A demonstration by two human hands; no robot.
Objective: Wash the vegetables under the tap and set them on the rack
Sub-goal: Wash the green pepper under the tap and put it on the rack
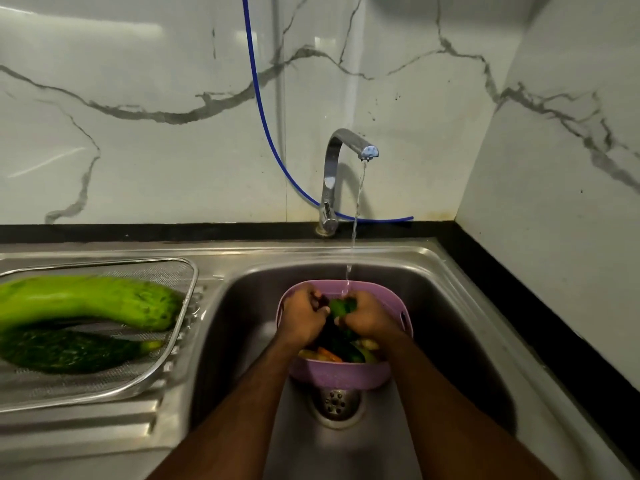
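With the left hand (300, 315) and right hand (364, 315) both curled around a green vegetable (341, 306) above the purple basket (332, 377), rinsing under the tap (349, 147) is underway; next probably comes transfer to the rack (166, 355) left of the basket.

This is a home kitchen. There is a shiny metal sink (450, 296) with a tap (334, 174) running water. The wall (138, 133) behind looks like white marble.
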